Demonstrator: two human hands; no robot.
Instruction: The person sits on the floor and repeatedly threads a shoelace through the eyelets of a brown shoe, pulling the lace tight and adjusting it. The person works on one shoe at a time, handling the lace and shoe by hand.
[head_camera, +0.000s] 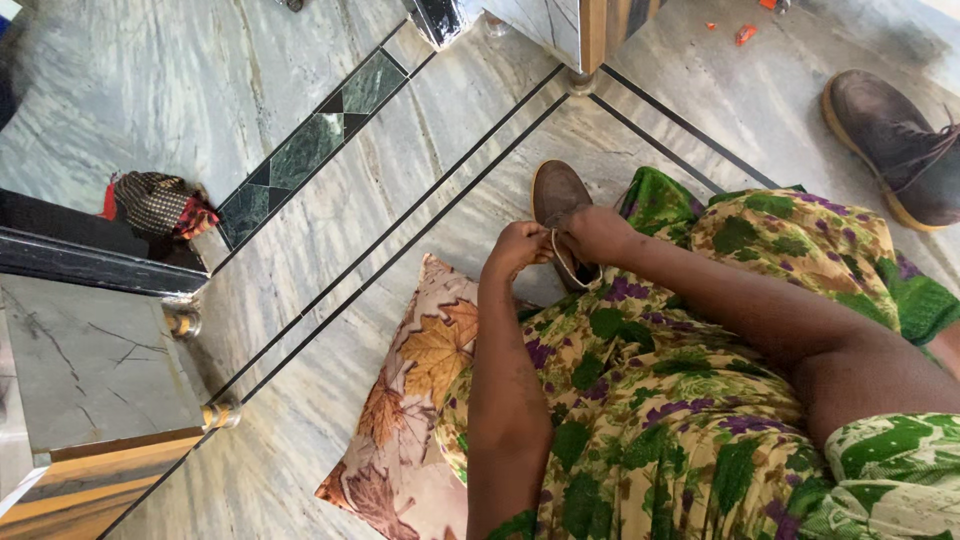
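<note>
Both hands — left hand (517, 247), right hand (597, 234) — clamped on the brown shoe (557, 198) beside the leaf-print cushion (420, 370); second shoe (893, 145) well apart.

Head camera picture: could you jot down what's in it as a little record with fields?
Left hand: closed on the collar of the brown shoe, at its near side
Right hand: gripping the same shoe's opening from the other side
Second shoe: alone on the floor, laced, far right
Cushion: leaf-patterned, under the person's leg
Clothing: green and purple floral fabric
Floor: pale marble with dark inlay lines
Cloth bundle: checked, at left
</note>
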